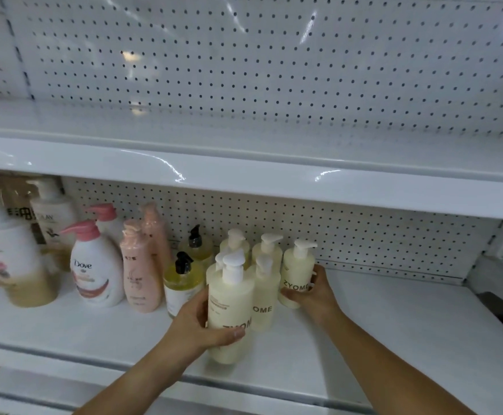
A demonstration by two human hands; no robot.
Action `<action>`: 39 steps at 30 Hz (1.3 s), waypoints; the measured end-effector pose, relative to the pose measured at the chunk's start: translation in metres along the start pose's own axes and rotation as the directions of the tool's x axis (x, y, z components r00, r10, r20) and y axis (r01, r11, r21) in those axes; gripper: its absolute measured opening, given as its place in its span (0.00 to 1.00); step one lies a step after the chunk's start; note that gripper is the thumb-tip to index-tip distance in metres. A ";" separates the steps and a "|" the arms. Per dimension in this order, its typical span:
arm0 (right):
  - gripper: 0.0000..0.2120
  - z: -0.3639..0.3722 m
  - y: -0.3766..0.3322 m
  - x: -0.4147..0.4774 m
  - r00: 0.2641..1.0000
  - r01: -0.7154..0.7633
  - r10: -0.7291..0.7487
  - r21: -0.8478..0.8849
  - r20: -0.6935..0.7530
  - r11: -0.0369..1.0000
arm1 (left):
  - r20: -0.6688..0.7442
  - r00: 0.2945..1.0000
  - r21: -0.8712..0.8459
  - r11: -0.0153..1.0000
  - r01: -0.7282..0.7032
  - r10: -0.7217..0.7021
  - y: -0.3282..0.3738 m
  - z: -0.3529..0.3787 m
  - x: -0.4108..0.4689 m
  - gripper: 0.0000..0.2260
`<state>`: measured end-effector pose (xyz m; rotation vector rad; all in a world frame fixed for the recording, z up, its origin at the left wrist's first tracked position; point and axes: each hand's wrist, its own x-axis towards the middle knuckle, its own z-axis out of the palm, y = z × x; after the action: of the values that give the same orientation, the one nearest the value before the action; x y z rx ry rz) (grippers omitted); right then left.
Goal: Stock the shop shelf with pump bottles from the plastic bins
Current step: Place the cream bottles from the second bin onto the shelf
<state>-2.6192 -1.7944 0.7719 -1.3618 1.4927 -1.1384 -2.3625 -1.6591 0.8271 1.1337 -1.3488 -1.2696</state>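
Cream pump bottles [230, 307]; white shelf [393, 324]; black-dotted white pegboard [274, 70].

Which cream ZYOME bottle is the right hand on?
The rightmost cream bottle, at the right end of the group, its ZYOME label facing out; the right hand wraps its lower half. The left hand grips a different one, the frontmost bottle.

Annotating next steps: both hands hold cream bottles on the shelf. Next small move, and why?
Probably slide the front bottle back: the left hand grips it near the shelf edge, ahead of the rest; the right hand holds the end bottle.
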 end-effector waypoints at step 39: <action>0.38 -0.028 -0.020 -0.097 0.996 0.080 -0.074 -0.132 0.053 0.988 | 0.007 0.874 0.658 0.656 -0.371 0.487 0.056 0.054 0.037 0.27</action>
<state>-2.6306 -1.6955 0.7977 -1.5393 1.5165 -1.0609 -2.4226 -1.6857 0.8824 1.2234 -1.8521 -0.3282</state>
